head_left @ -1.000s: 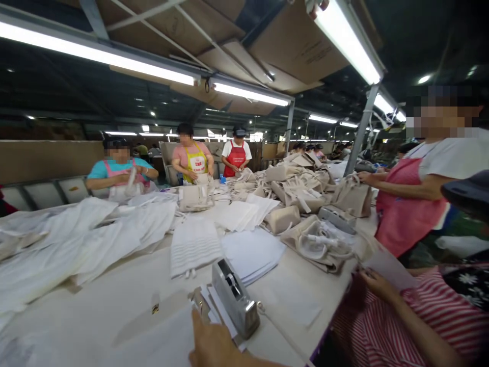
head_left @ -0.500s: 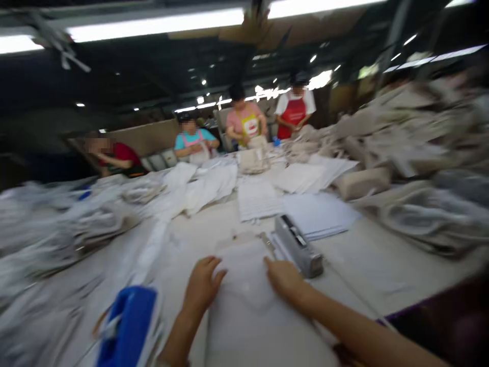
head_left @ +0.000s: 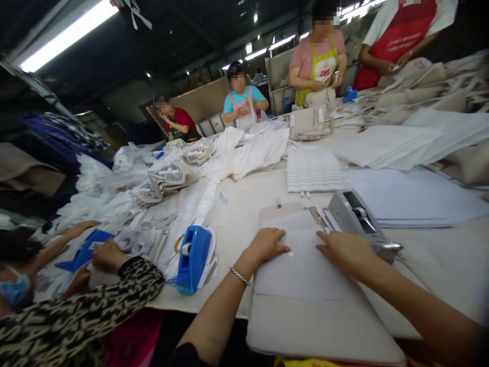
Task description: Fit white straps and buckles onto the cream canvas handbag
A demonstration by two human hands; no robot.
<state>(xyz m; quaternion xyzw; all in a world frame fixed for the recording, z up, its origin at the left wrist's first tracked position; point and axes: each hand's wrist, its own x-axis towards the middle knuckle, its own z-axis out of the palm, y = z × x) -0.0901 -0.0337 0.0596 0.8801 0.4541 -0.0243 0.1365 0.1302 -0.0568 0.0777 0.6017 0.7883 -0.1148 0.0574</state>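
A beige handbag (head_left: 305,326) lies flat before me, its lower edge reaching past the table's front edge. Its flap end, with a small gold-coloured clasp (head_left: 279,206), points away from me. A thin white sheet (head_left: 296,229) covers part of the bag. My left hand (head_left: 267,245) rests at the sheet's left side, thumb and fingers apart. On the opposite side my right hand (head_left: 346,252) touches the bag with its fingertips stretched out. A small pale round spot (head_left: 291,254) shows near my left thumb.
A grey tape dispenser (head_left: 357,219) stands beyond my right hand, a blue tape dispenser (head_left: 194,260) left of my left arm. White sheets (head_left: 412,196) are stacked at right. A co-worker's hands (head_left: 109,255) work at far left; several people stand or sit across the table.
The view has turned left and down, bringing the neighbouring co-worker and more of the bag into sight. Both my hands remain at the white sheet.
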